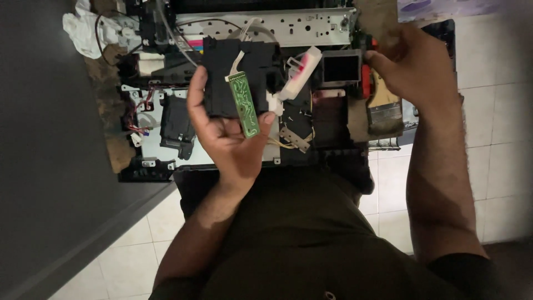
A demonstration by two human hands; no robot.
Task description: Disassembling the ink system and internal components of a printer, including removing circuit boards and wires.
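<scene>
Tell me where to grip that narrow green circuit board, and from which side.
Pinch the green circuit board by its two long edges near the lower end, coming from below. The left hand already supports it there; the white ribbon cable occupies the top end.

Green circuit board, black carriage block, white rag, pale floor tiles.

Two hands are showing: left hand at nine o'clock, right hand at two. One green circuit board, one paintbrush, one white cloth are lying at ten.
</scene>
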